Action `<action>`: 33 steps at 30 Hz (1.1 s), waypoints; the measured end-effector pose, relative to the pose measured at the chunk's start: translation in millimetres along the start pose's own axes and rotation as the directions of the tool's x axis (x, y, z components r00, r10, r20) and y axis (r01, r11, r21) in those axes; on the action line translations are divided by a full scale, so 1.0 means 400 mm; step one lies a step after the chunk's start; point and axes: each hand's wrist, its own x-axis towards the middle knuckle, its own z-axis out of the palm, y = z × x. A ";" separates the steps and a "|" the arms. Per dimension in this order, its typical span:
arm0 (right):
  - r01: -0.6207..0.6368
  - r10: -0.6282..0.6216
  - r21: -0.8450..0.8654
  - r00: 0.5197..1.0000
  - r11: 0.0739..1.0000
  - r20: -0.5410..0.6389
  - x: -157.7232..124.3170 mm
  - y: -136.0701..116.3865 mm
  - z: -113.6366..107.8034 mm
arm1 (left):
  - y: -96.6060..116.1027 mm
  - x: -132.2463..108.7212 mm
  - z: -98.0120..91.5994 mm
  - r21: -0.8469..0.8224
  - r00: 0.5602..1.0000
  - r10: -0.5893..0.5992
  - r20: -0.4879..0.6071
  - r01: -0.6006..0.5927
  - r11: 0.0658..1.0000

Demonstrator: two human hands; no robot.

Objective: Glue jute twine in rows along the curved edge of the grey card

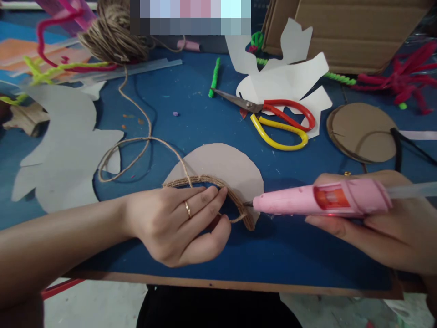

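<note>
My right hand [385, 228] is wrapped round a pink hot glue gun [290, 200], a clear glue stick [414, 189] jutting from its back. The gun's nozzle meets the rows of twine [235, 198] glued along the curved inner edge of a crescent-shaped pale cardboard piece [225, 164]. My left hand [187, 223], a ring on one finger, lies over that inner edge with its fingers closed on the twine. A loose twine end shows between its fingertips and the nozzle. Part of the twine and the cardboard's left end are hidden under this hand.
The twine leads back to a ball [114, 36] at the far left. Scissors [283, 116] with red and yellow handles rest on white paper cutouts [290, 77]. Round cardboard discs [362, 132] lie at right. A grey cutout [68, 146] is at left; a green pipe cleaner [214, 77] lies behind.
</note>
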 end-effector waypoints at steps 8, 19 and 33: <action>0.033 -0.040 -0.085 0.996 0.996 -0.074 0.006 -0.005 0.008 | 0.003 -0.005 -0.001 -0.001 1.000 0.004 -0.011 -0.004 1.000; -0.002 0.001 -0.045 1.000 0.999 -0.023 -0.002 0.002 0.003 | -0.003 0.002 0.001 -0.040 0.999 0.011 -0.031 -0.012 0.999; 0.055 -0.064 -0.068 0.990 0.996 -0.127 -0.012 0.019 0.000 | -0.020 0.000 0.008 -0.115 0.995 -0.096 -0.003 0.095 0.989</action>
